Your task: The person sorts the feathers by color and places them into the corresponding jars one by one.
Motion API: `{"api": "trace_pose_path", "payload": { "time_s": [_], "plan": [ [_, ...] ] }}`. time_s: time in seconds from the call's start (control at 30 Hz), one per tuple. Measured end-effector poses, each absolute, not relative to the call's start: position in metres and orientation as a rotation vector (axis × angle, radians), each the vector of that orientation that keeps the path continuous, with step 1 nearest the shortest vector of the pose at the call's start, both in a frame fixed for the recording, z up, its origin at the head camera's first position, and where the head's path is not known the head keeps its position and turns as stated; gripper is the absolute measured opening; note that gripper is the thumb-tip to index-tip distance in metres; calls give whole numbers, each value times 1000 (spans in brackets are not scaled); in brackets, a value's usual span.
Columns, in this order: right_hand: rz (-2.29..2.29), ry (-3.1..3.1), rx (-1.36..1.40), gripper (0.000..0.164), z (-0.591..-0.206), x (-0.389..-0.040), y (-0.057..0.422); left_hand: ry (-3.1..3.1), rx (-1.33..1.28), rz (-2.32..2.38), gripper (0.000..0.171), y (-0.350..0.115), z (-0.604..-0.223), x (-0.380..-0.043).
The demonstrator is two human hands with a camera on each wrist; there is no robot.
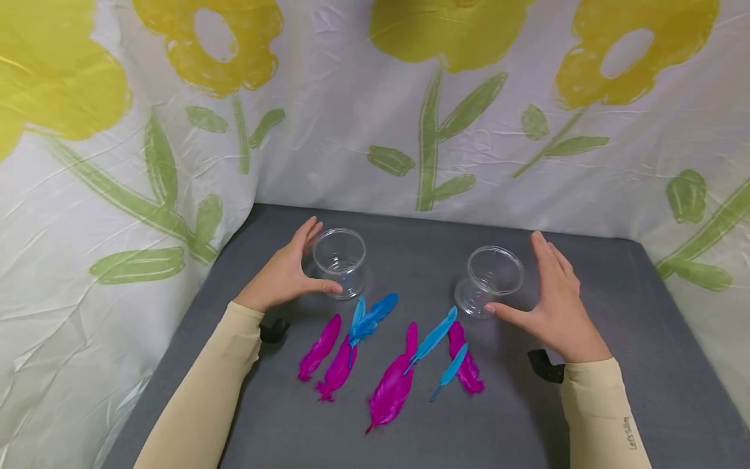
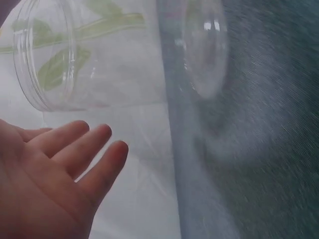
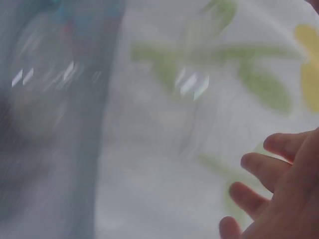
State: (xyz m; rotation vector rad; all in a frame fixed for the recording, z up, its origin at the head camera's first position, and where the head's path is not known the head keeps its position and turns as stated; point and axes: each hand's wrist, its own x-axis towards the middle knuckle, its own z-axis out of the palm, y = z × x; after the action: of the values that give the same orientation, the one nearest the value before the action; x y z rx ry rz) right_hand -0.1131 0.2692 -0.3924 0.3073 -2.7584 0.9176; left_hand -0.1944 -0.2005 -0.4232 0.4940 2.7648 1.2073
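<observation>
Two clear round jars stand on the grey table. My left hand [image 1: 281, 280] is spread at the near left of the left jar [image 1: 346, 277]. Its thumb tip overlaps that jar's lower front, while in the left wrist view the fingers [image 2: 102, 174] are apart from the jar wall. On the other side, my right hand [image 1: 556, 306] is spread beside the right jar [image 1: 495, 273], thumb toward its base. A gap shows between its fingers and the rim; thumb contact I cannot tell. Closer to me lie several magenta feathers [image 1: 391, 394] and blue feathers [image 1: 375, 319], some overlapping.
A white curtain [image 1: 328, 163] with yellow flowers hangs behind and beside the table [image 1: 281, 423]. Dark wrist mounts [image 1: 546, 366] sit under both forearms. The right wrist view is blurred.
</observation>
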Motion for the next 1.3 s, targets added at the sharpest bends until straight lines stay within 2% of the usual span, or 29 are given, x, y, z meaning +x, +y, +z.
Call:
{"api": "trace_pose_path", "payload": {
  "time_s": [0.23, 0.5, 0.63, 1.03, 1.3],
  "plan": [
    [895, -2609, 637, 124, -370, -114, 200, 2748, 550, 1237, 126, -195, -421, -200],
    [810, -2675, 960, 82, -383, -113, 127, 2739, 537, 1221, 122, -193, -429, -201],
    [747, -2661, 1088, 75, -396, -109, 102, 2717, 543, 1243, 121, -191, -430, -199],
    [606, -2699, 1241, 63, -422, -97, 61, 2689, 556, 1264, 118, -189, -430, -197],
    [526, -2757, 1253, 46, -436, -97, 50, 2715, 549, 1230, 120, -193, -433, -199]
  ]
}}
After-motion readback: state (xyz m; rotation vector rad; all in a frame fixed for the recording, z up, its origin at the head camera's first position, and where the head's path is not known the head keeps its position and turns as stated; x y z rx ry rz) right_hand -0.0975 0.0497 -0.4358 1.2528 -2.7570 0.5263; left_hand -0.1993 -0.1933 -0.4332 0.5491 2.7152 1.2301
